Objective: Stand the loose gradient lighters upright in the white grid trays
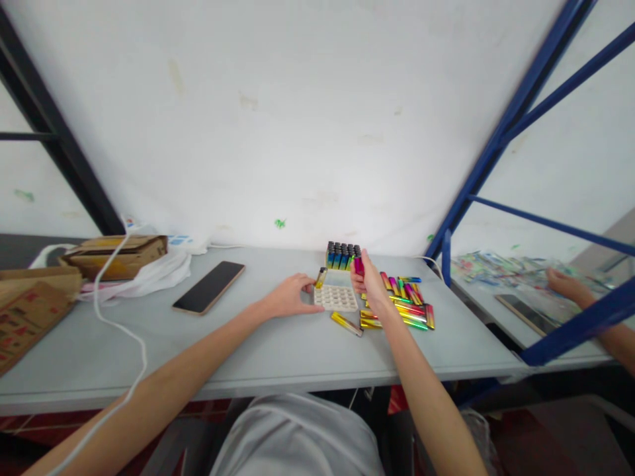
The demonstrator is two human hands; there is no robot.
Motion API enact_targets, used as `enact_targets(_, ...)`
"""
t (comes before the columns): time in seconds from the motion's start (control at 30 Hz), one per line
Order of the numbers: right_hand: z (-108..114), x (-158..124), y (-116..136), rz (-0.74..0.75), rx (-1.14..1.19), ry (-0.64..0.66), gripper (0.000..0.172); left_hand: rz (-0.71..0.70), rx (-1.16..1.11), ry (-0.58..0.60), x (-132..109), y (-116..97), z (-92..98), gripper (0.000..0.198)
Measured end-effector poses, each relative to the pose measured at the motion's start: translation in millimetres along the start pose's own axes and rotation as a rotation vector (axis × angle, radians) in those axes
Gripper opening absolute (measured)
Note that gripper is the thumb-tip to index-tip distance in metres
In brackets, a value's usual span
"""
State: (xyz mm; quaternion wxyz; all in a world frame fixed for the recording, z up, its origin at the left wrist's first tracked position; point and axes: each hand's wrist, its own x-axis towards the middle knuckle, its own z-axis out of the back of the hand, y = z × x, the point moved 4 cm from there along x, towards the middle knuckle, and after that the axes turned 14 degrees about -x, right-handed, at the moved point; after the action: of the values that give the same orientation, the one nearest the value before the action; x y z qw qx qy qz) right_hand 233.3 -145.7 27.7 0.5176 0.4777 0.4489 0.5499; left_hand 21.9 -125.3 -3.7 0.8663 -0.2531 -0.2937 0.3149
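Note:
A white tray with rows of holes (336, 299) lies on the table, and a yellow lighter (320, 277) stands in its far left corner. My left hand (292, 295) grips the tray's left side, thumb at the near corner and fingertips beside that lighter. Above the right part of the tray, my right hand (370, 281) is closed around a magenta lighter (358, 266); its fingers partly hide it. One loose yellow lighter (346, 324) lies just in front of the tray. To the right is a pile of shiny coloured lighters (414, 311), partly covered by my right wrist.
Behind the tray, a block of upright blue lighters with black tops (342, 255) stands near the wall. A phone (209, 287) lies left of my hand. Cardboard boxes (116, 256), a plastic bag and a white cable (124, 324) are farther left. A blue metal frame (496, 155) borders the right; another person's hand (570, 285) is beyond.

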Motion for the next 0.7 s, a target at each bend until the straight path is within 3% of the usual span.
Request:
enact_targets(0.2, 3.1, 3.0, -8.5, -0.123, -0.055, -0.08, 0.056, -0.009, -0.012, 0.01, -0.1, 0.2, -2.2, 0.056)
enact_targets(0.3, 0.7, 3.3, -11.2, -0.117, -0.07, -0.084, 0.051, -0.016, -0.007, 0.011, 0.3, 0.1, -2.8, 0.054)
enact_targets(0.43, -1.5, 3.8, -10.8, -0.074, -0.066, -0.093, 0.058, -0.009, 0.006, 0.016, 0.6, 1.1, -3.5, 0.056)
enact_targets(0.6, -9.8, 5.8, -5.5, 0.121, -0.085, 0.009, 0.06, -0.001, 0.0, 0.0, 0.8, 1.6, -2.9, 0.057)
enact_targets(0.7, -13.2, 7.8, -7.0, 0.279, -0.27, 0.011, 0.052, 0.005, -0.008, -0.007, 1.0, 1.9, -2.3, 0.056)
